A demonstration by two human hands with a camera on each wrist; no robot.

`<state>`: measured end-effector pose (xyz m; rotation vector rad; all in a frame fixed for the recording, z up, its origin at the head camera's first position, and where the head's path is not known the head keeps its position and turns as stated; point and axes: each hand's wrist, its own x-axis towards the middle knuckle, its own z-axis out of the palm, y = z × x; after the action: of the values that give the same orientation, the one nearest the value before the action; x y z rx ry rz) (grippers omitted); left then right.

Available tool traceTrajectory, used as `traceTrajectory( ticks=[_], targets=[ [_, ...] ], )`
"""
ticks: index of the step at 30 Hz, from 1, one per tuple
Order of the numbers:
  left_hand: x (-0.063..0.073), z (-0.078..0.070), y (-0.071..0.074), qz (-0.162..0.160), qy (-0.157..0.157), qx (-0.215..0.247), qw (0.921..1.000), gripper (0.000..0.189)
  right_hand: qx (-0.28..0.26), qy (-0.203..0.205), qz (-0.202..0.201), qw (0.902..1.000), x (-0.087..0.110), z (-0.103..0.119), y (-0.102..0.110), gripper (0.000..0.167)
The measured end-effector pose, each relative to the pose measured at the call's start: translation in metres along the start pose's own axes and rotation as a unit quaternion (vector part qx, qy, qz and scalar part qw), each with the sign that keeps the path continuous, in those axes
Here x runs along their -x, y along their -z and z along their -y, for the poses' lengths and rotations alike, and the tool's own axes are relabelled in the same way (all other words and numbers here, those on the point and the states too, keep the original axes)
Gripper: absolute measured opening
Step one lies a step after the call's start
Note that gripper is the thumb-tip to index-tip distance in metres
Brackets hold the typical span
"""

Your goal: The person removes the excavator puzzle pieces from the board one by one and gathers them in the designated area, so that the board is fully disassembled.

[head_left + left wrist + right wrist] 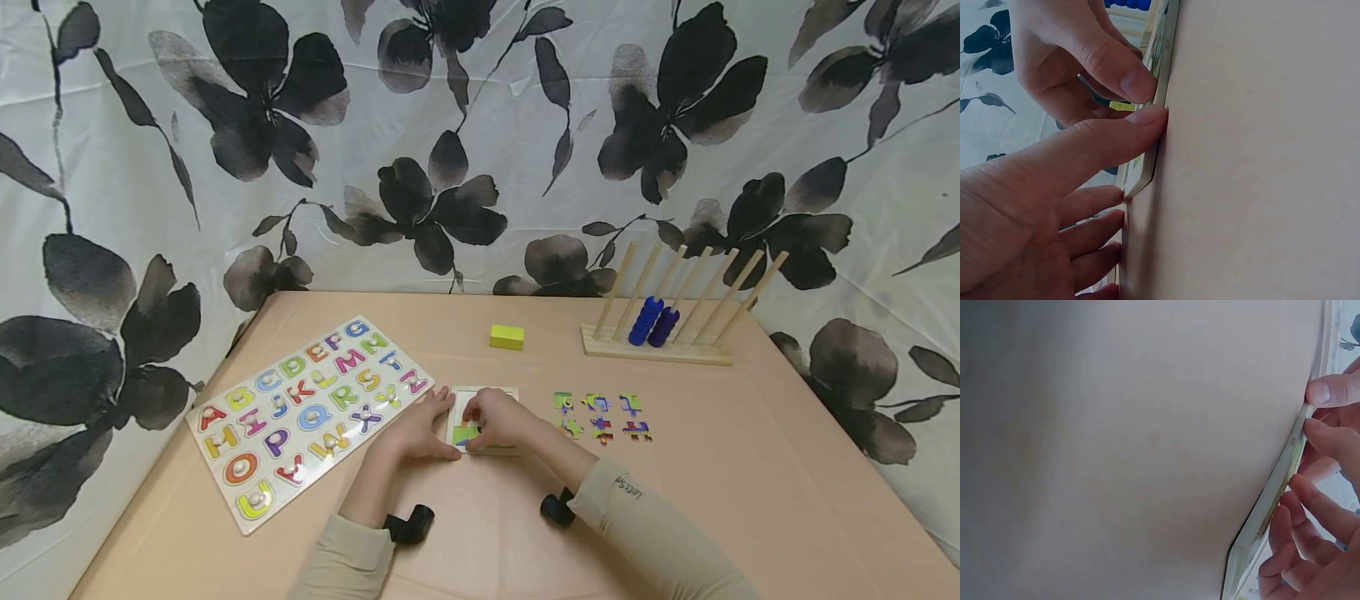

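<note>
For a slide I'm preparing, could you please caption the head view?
Left hand touching a small puzzle board, right hand over it, six loose pieces alongside.

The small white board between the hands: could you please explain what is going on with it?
A person seems to be putting together a puzzle in the small white board. The left hand steadies its left side, while the right hand works over the green area inside; whether it pinches a piece is unclear. Six loose puzzle pieces lie to the right. A yellow block stands behind.
</note>
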<state>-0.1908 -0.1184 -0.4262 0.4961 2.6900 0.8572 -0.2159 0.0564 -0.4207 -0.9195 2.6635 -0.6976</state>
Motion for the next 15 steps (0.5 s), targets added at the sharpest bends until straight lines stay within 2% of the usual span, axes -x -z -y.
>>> traceTrajectory(
  ticks=[4,15],
  targets=[
    [0.0007,-0.0004,0.0003,0.002,0.001,0.001,1.0,0.086,0.006,0.004,0.006,1.0,-0.0001,0.0005,-0.0005,0.03],
    [0.0017,-0.0011,0.0005,0.002,-0.003,0.005,1.0,0.086,-0.029,0.006,0.016,0.9994,0.0,0.0017,-0.0005,0.029]
  ],
)
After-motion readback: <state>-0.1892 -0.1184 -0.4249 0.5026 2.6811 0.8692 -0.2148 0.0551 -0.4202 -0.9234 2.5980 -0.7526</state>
